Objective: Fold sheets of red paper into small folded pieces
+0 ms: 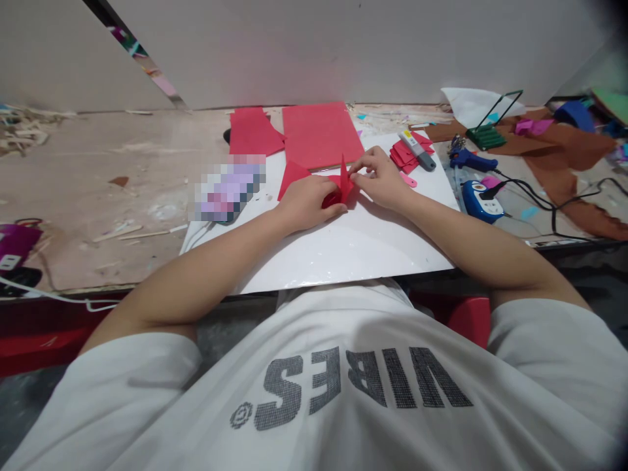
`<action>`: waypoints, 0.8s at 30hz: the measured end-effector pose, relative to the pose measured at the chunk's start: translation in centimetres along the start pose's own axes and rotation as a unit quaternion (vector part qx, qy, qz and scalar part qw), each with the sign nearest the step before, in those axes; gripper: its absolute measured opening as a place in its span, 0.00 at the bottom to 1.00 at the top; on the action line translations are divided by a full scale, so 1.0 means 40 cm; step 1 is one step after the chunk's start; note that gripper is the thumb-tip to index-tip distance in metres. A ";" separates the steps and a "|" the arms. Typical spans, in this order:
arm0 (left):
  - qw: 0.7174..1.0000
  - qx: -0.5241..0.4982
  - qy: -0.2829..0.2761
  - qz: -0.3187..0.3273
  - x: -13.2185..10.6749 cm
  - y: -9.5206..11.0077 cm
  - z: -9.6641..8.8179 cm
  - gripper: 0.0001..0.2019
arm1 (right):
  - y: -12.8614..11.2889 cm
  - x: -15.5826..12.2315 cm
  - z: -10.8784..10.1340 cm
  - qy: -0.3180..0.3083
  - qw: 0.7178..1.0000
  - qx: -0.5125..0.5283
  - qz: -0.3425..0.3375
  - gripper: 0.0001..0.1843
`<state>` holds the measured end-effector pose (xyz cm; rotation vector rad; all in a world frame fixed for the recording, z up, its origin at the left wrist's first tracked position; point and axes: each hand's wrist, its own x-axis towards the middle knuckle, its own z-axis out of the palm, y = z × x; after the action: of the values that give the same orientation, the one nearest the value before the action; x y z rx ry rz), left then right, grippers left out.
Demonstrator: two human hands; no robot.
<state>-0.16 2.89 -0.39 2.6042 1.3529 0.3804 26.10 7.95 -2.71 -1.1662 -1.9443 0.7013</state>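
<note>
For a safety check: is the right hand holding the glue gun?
No, the right hand is at the red paper; the glue gun lies beside the board.

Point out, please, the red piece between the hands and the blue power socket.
Red piece [344,183]: head view, on its upright flap.
Blue power socket [485,208]: head view, on its white face.

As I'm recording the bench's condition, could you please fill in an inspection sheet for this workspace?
Surface: white board on a littered bench.
Job's things: folded red piece; large red sheet beyond.
Clutter: wood scraps left, brown material right.
Hands: left hand holds the folded red piece; right hand at its upright flap.
Cables: black cables near the blue socket; white cable at board's left.
Surroundings: pale wall behind.
</note>
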 end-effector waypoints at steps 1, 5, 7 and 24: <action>1.000 0.000 0.001 0.001 0.000 -0.002 0.001 0.18 | -0.006 0.000 -0.015 -0.027 0.999 -0.019 -0.026 0.08; 1.000 -0.001 -0.001 0.009 -0.002 -0.006 -0.001 0.20 | -0.036 0.002 -0.068 -0.158 0.977 -0.059 -0.127 0.21; 1.000 -0.011 -0.004 0.022 -0.005 -0.010 -0.004 0.21 | -0.036 0.009 -0.086 -0.193 0.969 -0.063 -0.140 0.27; 0.978 -0.097 -0.058 0.174 -0.020 -0.083 -0.013 0.21 | -0.017 0.028 -0.112 -0.263 0.964 -0.004 -0.026 0.29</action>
<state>-3.35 4.14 -0.94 2.6444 0.7770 0.3796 29.08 8.99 0.71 -0.9918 -2.4024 1.0576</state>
